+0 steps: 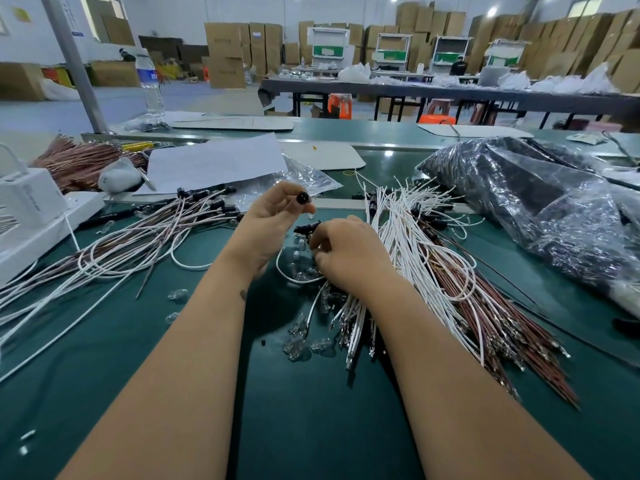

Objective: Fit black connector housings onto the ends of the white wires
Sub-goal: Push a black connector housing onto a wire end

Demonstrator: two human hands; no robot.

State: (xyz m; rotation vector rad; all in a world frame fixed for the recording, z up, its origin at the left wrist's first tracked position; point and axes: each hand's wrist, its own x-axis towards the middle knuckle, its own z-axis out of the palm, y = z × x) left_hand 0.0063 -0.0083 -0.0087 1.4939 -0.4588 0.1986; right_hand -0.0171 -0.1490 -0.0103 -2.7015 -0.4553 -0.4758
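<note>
Head view. The left hand (273, 216) is raised above the green tabletop (311, 410), its fingers (294, 192) curled and pinching a black connector housing (303, 196), round end toward the camera. At four o'clock from it, the right hand (346, 254) rests low, fingers curled around another black housing (306, 227) and a white wire (294, 277) looping beneath. Loose white wires (415, 244) with brown wires (519, 323) fan out at three o'clock of the right hand. Finished wires with housings (156, 230) lie at nine o'clock. A plastic bag (536, 202) sits at two o'clock.
</note>
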